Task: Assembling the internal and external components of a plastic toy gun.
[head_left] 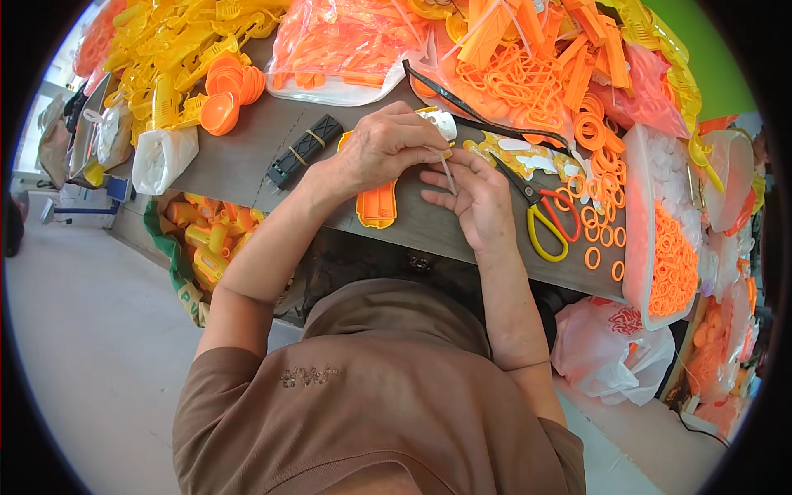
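Over the near edge of the table, my left hand point(392, 147) is closed in a pinch, thumb against forefinger, on the top of a thin pale strip point(450, 176). My right hand point(477, 198), palm turned up, meets it there with its fingertips, the other fingers loosely curled around the strip. Just beyond the fingertips is a white cylindrical part point(442, 124), partly covered by the left hand. Beneath my left wrist lies a yellow-orange plastic shell point(377, 205), also partly hidden. Scissors point(544, 219) with red and yellow handles lie right of my right hand.
Left of my arm lies a black bar point(309, 148) with a band around it. Orange rings point(592, 219) and a bin of small orange parts point(672, 264) stand right. Bags of orange parts point(338, 49) and yellow pieces point(177, 49) line the back. A sack point(206, 235) sits below left.
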Available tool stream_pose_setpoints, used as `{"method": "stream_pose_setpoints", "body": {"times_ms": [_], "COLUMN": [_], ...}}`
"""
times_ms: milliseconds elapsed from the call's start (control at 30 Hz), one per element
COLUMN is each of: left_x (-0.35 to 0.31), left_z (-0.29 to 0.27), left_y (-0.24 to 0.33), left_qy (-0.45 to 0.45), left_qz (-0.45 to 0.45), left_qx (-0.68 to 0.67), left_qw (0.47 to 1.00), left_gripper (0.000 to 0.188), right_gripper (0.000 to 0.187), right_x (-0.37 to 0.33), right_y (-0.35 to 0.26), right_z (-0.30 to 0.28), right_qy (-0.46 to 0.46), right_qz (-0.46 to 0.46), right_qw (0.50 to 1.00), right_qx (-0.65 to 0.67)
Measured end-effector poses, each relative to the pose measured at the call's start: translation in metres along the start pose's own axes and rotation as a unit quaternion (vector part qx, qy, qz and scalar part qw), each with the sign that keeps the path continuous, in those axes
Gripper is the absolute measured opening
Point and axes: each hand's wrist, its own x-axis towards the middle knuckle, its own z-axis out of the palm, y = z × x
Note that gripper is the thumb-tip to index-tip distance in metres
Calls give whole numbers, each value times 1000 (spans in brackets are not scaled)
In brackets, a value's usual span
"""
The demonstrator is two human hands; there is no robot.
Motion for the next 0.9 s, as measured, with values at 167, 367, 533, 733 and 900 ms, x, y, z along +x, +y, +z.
{"method": "stream_pose_setpoints", "body": {"times_ms": [167,367,533,733,900], "left_x": [-2,2,2,0,0], "left_z": [1,-3,-5,-12,-10], "left_y": [-1,0,-2,4,2], "left_qy": [3,-12,-27,-48,-51], "left_qz": [-12,-5,-3,-122,-118], "left_qx": [6,2,0,-90,-106], "left_qw": [1000,1000,1000,987,986], "left_gripper": [15,15,16,16,16], "right_gripper": [25,27,29,31,34], "right_x": [-5,-8,-8,-11,-13], "right_y": [9,18,22,26,32], "right_z": [5,5,5,8,11], "right_qy": [18,17,5,-12,-4], "right_qz": [-32,-59,-72,-92,-127], "right_qw": [999,997,995,992,991], "right_qx": [26,37,69,82,45]}}
